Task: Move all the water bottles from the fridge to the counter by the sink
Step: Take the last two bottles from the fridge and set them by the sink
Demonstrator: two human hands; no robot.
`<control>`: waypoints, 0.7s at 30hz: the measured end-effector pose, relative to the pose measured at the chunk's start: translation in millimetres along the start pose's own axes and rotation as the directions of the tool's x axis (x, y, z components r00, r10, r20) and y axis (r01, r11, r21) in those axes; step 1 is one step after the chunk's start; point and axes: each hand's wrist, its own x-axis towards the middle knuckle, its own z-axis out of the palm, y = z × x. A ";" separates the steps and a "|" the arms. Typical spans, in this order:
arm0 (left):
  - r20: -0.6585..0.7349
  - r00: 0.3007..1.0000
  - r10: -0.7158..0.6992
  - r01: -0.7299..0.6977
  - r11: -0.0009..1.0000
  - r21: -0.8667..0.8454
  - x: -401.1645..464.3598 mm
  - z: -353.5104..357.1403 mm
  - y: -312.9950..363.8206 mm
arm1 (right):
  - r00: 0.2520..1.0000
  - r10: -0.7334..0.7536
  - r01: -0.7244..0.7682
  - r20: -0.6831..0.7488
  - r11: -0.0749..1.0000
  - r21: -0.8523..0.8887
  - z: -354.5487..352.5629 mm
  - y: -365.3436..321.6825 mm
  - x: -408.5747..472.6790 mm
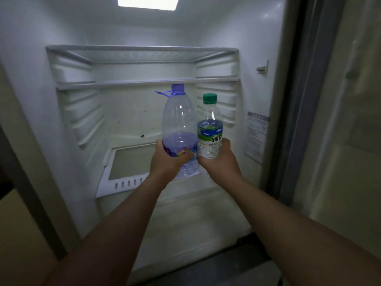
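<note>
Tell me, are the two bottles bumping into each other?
Touching. In the head view, the purple-capped bottle and the green-capped bottle press side by side with no gap at label height, one in the left hand, one in the right hand.

One view only, head cam, wide-angle, so no overlap w/ any other view. It looks fwd and slightly down, straight into the open white plastic-lined fridge interior (132, 120), close up: the cavity fills most of the frame. Bright rectangular ceiling light (147, 2) is cut by the top edge; the clear glass shelf with white trim (142, 53) sits approx. upper-centre. Both bare forearms enter from the bottom corners and converge mid-frame, near the lens. Fridge's grey door-frame edge (296, 120) runs down the right side; straight lines bow toward the edges, esp. left. Slight motion blur throughout.
</note>
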 end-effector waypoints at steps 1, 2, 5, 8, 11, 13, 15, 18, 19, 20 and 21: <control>0.003 1.000 0.001 -0.001 1.000 0.009 -6.3 -2.5 2.5 | 1.000 -0.006 0.006 0.010 1.000 -0.001 -3.0 -1.7 -4.4; 0.002 1.000 0.003 -0.004 1.000 0.013 -13.1 -4.9 5.3 | 1.000 -0.014 0.014 0.018 1.000 0.003 -6.2 -3.5 -8.5; -0.024 1.000 0.005 -0.004 0.999 0.031 -33.3 -11.0 13.4 | 0.998 -0.051 0.050 0.048 0.998 0.035 -16.5 -8.0 -22.4; -0.049 0.999 0.003 -0.002 0.999 0.040 -52.7 -16.6 21.9 | 0.994 -0.083 0.080 0.075 0.996 0.044 -25.7 -11.4 -36.3; -0.055 0.998 0.012 -0.010 0.999 0.042 -72.7 -25.1 30.5 | 0.991 -0.095 0.092 0.091 0.995 0.040 -33.2 -14.6 -48.2; -0.052 0.998 0.020 -0.018 0.999 0.037 -84.8 -31.7 35.4 | 0.991 -0.100 0.096 0.093 0.994 0.051 -37.7 -15.4 -56.0; -0.047 0.999 0.026 -0.024 0.999 0.043 -94.9 -37.5 41.3 | 0.990 -0.107 0.103 0.094 0.993 0.050 -41.9 -16.5 -63.2; -0.031 0.999 0.026 -0.024 0.999 0.039 -104.6 -44.0 48.2 | 0.988 -0.122 0.118 0.093 0.991 0.056 -45.9 -18.8 -70.7; -0.030 0.999 0.024 -0.023 0.999 0.043 -107.2 -46.0 49.7 | 0.987 -0.127 0.121 0.095 0.991 0.064 -47.1 -19.4 -72.7; -0.029 0.999 0.024 -0.022 0.999 0.043 -109.9 -47.6 51.0 | 0.987 -0.131 0.124 0.096 0.990 0.072 -48.7 -20.1 -75.0; -0.024 0.999 0.025 -0.024 0.999 0.043 -112.2 -49.4 51.3 | 0.986 -0.132 0.125 0.097 0.989 0.077 -50.5 -20.3 -77.2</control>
